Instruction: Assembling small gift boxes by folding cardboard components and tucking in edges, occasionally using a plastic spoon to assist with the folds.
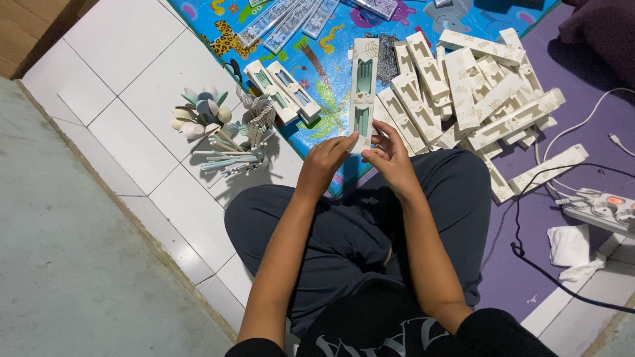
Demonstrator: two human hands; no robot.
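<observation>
the person sits cross-legged on the floor, dark trousers nearest me, both arms reaching forward over the knees. the left hand (324,162) and the right hand (390,155) meet at the near end of a long white box (364,92), each pinching that end between fingers and thumb; the box points away from the person, its window showing pale green cutlery inside. left of the box, on the white tiles, lies a bunch of loose cutlery (221,135), spoons fanned out, with two more boxes (283,92) just beyond it on the bright mat (317,63). right of the box a big pile of boxes (473,86) spreads over the mat and a purple sheet. far right of the box, past the pile, sits a power strip (602,210) with cables, and crumpled tissue (570,248) near it.
</observation>
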